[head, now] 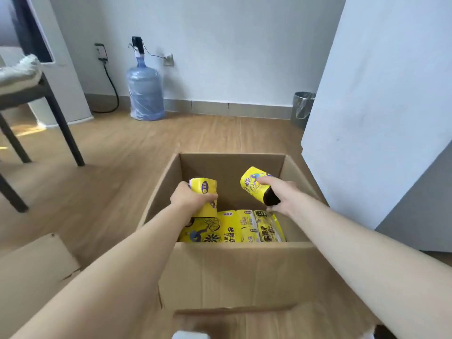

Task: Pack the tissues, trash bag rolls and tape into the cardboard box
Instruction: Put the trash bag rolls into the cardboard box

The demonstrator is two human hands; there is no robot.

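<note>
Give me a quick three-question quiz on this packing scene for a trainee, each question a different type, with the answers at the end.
1. True or false: the left hand and the right hand each grip a yellow roll over the cardboard box.
2. The yellow packs already in the box lie against: A) its far wall, B) its near wall, C) the floor outside.
3. Fill the gap: the roll showing a dark end is in the ___ hand.
Key: 1 true; 2 B; 3 right.
</note>
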